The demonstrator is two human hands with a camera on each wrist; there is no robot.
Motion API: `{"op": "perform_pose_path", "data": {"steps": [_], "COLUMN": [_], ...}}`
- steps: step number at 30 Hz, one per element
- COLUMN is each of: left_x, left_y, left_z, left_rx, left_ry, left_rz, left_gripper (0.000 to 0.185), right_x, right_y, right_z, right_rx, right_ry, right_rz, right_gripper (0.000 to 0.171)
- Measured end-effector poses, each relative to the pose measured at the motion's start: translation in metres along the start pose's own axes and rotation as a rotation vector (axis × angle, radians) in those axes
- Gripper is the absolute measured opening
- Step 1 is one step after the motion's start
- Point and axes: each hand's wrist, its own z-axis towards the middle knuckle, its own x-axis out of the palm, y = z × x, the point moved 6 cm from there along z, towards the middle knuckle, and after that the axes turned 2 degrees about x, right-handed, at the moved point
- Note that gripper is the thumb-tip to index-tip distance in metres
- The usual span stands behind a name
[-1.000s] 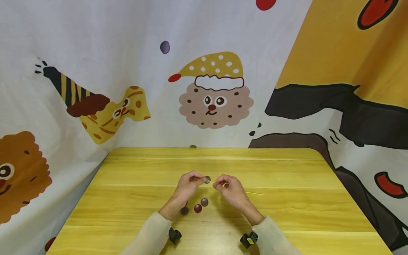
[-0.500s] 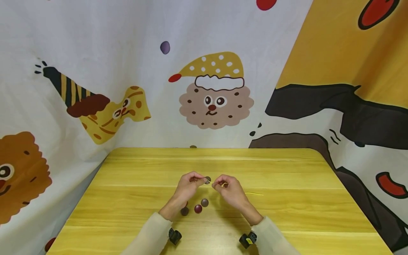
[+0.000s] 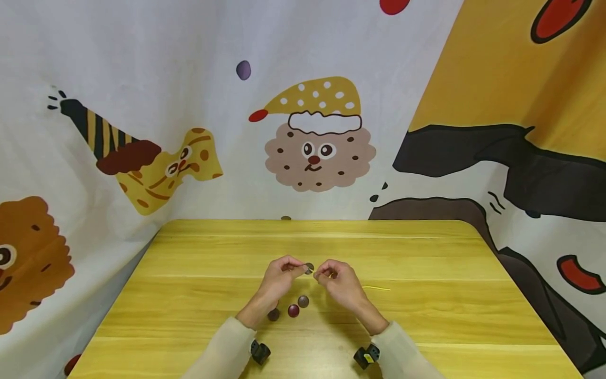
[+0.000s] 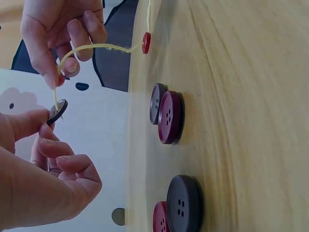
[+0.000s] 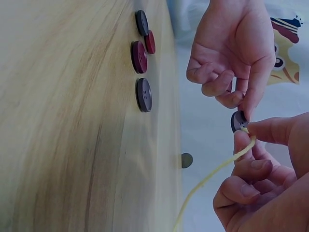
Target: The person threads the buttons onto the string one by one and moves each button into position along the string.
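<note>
Above the table, my left hand [image 3: 278,279] pinches a dark grey four-hole button [image 4: 58,111] by its edge, between thumb and forefinger. Facing it, my right hand [image 3: 342,283] pinches a yellow cord [image 5: 212,173] near its end. In the left wrist view the cord's end is at the button's holes, with a short bit showing past the button's edge. Whether it passes right through a hole I cannot tell. From the right hand the cord curves down to a red button [image 4: 146,43] that appears strung on it at the table.
On the wooden table [image 3: 426,316] below the hands lie loose buttons: a dark grey one [image 3: 303,301], a dark red one [image 3: 293,311], another dark one [image 3: 273,315] and a red one [image 5: 150,42] beside it. Cord trails right of the right hand. A printed cloth [image 3: 189,52] hangs behind.
My right hand has edged slightly left, bringing the cord's end closer against the held button. The left hand keeps its pinch almost in place. The loose buttons have stayed put.
</note>
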Motion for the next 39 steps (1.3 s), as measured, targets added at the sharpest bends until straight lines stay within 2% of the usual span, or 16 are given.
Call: {"op": "perform_pose_path", "data": {"steps": [34, 39], "left_x": [0.0028, 0.004], "left_y": [0.002, 0.0022], "left_z": [-0.0019, -0.0015], "left_rx": [0.009, 0.003], "left_ry": [0.021, 0.028], "left_rz": [-0.014, -0.009], "left_gripper": [0.022, 0.022], "right_x": [0.0056, 0.0061], "right_y": [-0.0024, -0.0008], "right_z": [0.0012, -0.0001], "right_rx": [-0.025, -0.041], "right_ry": [-0.045, -0.04], "right_rz": [-0.054, -0.074], "right_gripper": [0.011, 0.022]}}
